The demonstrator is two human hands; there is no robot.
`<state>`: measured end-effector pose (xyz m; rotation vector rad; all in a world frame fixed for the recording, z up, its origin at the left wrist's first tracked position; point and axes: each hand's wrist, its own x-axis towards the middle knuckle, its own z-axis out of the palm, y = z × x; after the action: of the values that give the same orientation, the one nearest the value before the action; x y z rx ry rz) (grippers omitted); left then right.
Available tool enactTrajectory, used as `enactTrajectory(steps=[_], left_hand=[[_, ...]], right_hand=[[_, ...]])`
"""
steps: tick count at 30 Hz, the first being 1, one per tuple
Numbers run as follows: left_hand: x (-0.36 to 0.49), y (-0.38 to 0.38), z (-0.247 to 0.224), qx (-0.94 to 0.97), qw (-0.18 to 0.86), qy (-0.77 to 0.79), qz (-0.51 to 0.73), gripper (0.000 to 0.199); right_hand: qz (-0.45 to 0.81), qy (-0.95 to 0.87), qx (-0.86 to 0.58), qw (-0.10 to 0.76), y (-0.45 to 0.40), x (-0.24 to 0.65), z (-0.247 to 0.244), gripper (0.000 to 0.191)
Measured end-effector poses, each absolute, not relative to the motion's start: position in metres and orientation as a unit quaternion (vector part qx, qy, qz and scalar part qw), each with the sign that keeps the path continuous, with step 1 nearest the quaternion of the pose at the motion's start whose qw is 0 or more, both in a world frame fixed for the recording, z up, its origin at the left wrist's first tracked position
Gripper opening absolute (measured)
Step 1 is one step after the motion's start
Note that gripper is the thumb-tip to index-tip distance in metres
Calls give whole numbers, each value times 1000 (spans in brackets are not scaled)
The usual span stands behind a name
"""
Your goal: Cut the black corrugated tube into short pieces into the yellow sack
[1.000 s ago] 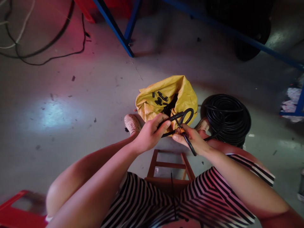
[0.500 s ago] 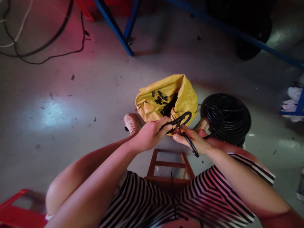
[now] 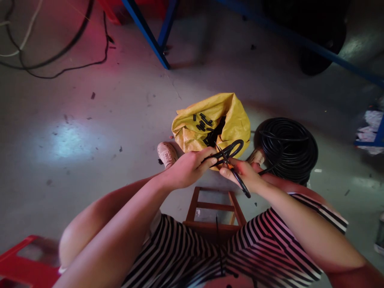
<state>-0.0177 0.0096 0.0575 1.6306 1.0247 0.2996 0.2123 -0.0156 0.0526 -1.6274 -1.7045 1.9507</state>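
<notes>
Scissors at the black tube

Mid-frame, my left hand point(image 3: 192, 166) grips a ribbed black tube point(image 3: 238, 147); my right hand point(image 3: 241, 174) holds scissors point(image 3: 240, 182) against it. Below them sits the yellow bag point(image 3: 237, 116), and right of centre, the coiled black hose point(image 3: 289, 148).

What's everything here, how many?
scissors: 1, black, in right hand
looped tube: 1, black, in left hand
bag: 1, yellow, middle
cut pieces: several, black, in bag
tube coil: 1, black, beside bag
stool: 1, brown, bottom middle
plastic things: 2, red, bottom left, top
bars: several, blue, top, right
cables: several, black, white, top left
shape: 1, black, top right
bundle: 1, whitish, right edge
shoes: 2, pink, beside bag
clothing: 1, black-white, bottom
arms, hands, legs: 2 each, bare
</notes>
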Motion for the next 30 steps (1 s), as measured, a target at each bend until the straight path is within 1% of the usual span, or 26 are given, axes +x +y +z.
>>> enactTrajectory(steps=[4, 9, 12, 15, 17, 21, 30], left_hand=[[-20, 11, 56, 680, 568, 445, 132, 25], [-23, 13, 55, 668, 573, 451, 149, 26], [-23, 13, 56, 658, 578, 453, 164, 28], [-19, 12, 57, 657, 591, 444, 149, 28], [-16, 9, 57, 662, 598, 431, 135, 26], [-12, 6, 55, 672, 596, 422, 122, 26], [-18, 8, 53, 645, 618, 430, 134, 29]], right_hand=[[619, -560, -550, 33, -15, 211, 53, 63], [610, -540, -578, 41, -16, 210, 50, 64], [628, -526, -571, 61, -16, 212, 49, 60], [650, -531, -538, 76, -15, 215, 50, 51], [654, -544, -522, 62, -13, 216, 51, 46], [642, -563, -520, 23, -11, 217, 53, 48], [581, -595, -556, 8, -13, 214, 48, 52]])
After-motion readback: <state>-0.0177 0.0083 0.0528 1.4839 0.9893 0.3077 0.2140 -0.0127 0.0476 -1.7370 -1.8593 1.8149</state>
